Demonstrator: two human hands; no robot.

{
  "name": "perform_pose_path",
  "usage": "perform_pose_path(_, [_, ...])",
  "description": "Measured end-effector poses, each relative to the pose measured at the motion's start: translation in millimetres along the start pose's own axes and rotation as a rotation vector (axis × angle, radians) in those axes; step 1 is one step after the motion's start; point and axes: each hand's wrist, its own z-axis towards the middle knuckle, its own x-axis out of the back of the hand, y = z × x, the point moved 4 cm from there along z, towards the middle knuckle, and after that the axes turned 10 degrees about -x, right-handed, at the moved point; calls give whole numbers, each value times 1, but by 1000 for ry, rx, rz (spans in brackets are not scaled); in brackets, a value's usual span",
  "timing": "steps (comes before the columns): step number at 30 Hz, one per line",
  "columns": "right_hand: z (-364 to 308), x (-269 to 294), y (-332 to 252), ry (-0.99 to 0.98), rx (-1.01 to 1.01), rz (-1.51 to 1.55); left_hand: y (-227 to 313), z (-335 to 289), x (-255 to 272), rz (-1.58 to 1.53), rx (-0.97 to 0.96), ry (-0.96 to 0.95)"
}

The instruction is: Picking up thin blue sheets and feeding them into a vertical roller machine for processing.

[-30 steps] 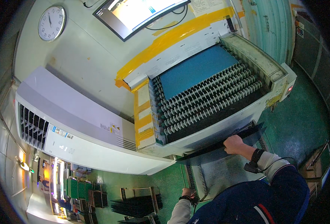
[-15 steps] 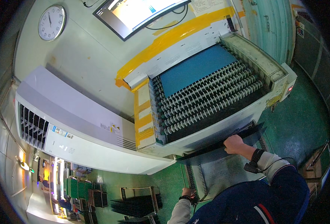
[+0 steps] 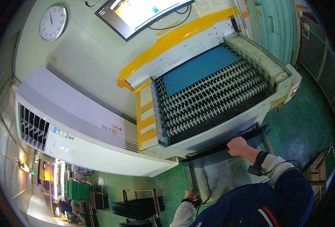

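My right hand is closed at the upper edge of a thin dark panel, which stands on edge in a slotted rack in front of the roller machine. Lower and to the left, my left hand is curled beside the rack's toothed side bar; what its fingers grip is hidden. On the machine's rows of white roller discs lies a flat blue panel, toward the far end under the taped white cover.
A white air conditioner lies along the machine's left. Racks of dark panels stand on the green floor at lower left. A screen and a clock hang on the wall. Another wooden-based rack is at right.
The blue panel has slid slightly farther back on the rollers, toward the cover. Both my hands and the dark panel stay practically where they were.
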Motion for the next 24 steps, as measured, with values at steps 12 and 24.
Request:
perform_pose_path(12, [3,-5,1,-26,0,-21,-16,10,-10,-141,-38,80])
perform_pose_path(24, [3,-6,2,33,10,12,4,-2,-5,-16,157,44])
